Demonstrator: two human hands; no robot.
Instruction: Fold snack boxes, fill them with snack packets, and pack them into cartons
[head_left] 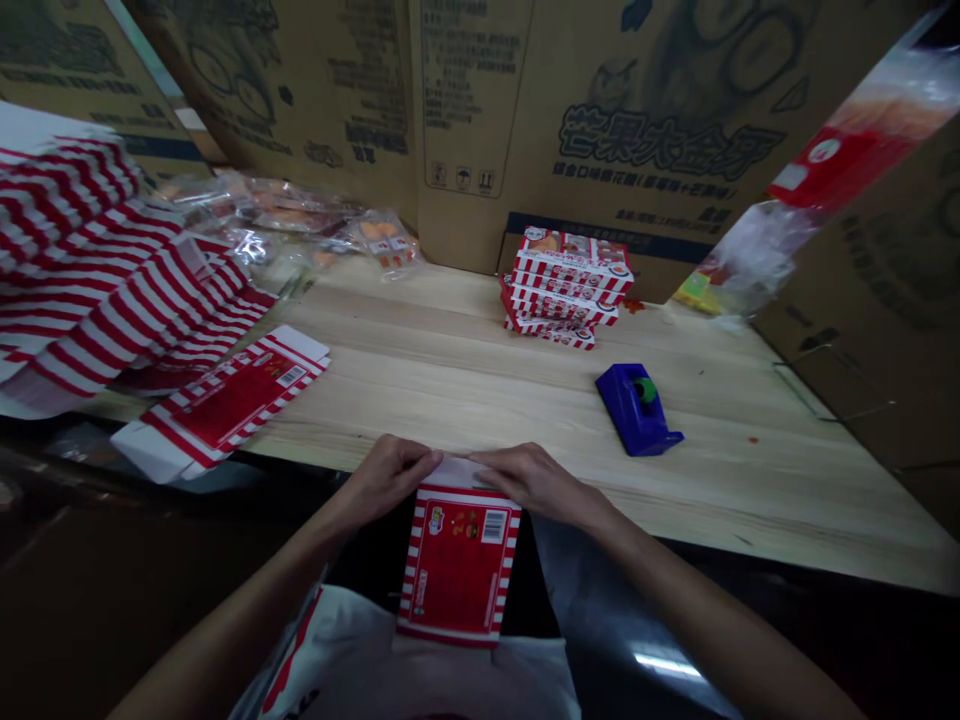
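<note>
A red cardboard box (457,565) with striped red-and-white edges and a barcode lies back side up at the table's front edge, close against my body. My left hand (390,478) is closed on the left corner of its white end flap (456,471). At the flap's right corner, my right hand (534,484) pinches the card with thumb and fingers. The box's near end rests by my shirt. Whatever is inside the box is hidden.
Left are a flattened box (240,395) and heaped striped cartons (112,270). Behind lie clear-wrapped packets (386,243). A stack of small striped boxes (566,280) stands before big brown cartons (480,110). A blue tape dispenser (630,415) sits right; plastic bags (757,250) hang behind.
</note>
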